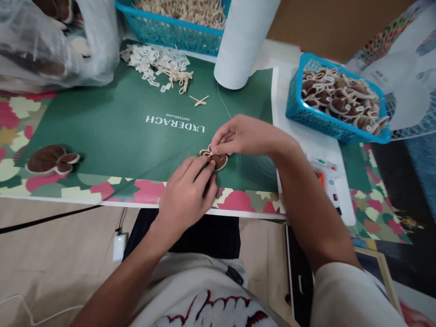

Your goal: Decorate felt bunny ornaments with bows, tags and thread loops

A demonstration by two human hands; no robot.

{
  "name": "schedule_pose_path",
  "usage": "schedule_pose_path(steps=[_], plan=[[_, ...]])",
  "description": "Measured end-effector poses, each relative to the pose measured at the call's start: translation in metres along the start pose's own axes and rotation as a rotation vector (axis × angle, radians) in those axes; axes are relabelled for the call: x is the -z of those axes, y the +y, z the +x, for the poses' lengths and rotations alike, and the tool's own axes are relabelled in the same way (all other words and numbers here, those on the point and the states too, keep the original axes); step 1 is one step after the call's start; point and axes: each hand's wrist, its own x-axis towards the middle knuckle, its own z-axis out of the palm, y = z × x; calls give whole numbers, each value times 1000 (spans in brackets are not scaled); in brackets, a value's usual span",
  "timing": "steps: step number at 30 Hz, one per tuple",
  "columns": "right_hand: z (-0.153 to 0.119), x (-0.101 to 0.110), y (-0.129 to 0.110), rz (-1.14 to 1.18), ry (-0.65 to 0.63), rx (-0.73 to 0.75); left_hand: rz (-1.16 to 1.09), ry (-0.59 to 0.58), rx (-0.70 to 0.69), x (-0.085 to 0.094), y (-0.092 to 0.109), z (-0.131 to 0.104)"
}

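Observation:
A small brown fabric piece (220,161) with cream edging lies on the green mat below the printed lettering, partly hidden by fingers. My left hand (189,190) presses and grips it from the near left, with fingertips on a small cream bow (206,154) at its top. From the far right, my right hand (235,135) pinches closely at the bow; what sits between thumb and forefinger is too small to make out. A thin thread (223,102) runs from the white spool (235,54) down toward my right hand. Another brown fabric piece (49,160) rests at the left.
Behind lie a loose cream bow (199,101), several cream cords (180,79) and a pile of white labels (153,59). A blue basket (173,34) of cream bows stands beyond; another blue basket (327,120) at right holds brown pieces. A plastic bag (91,50) fills the far left.

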Motion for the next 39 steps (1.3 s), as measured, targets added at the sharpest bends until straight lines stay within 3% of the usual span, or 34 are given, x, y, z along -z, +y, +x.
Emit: schedule_pose_path(steps=[5,8,11,14,18,22,25,28,31,39], plan=[[-2,-2,0,61,27,-18,5,10,3,-1,-1,-2],[-9,1,-3,95,138,-30,8,25,4,-1,-2,-3],[-15,8,-13,-8,276,-17,14,43,26,0,-3,-6],[-9,15,-26,-118,317,46,-38,56,52,3,-4,-8],[27,21,-36,-238,333,177,-175,55,171,9,-5,-7],[84,23,-43,-375,401,172,-232,-37,333,14,-7,-1],[121,23,-49,-474,383,199,-229,-145,335,16,-8,4],[146,20,-56,-539,291,226,-232,-173,341,15,-8,7],[159,13,-60,-582,237,235,-241,-140,343,13,-9,8],[166,2,-59,-553,240,213,-178,-138,281,8,-6,14]])
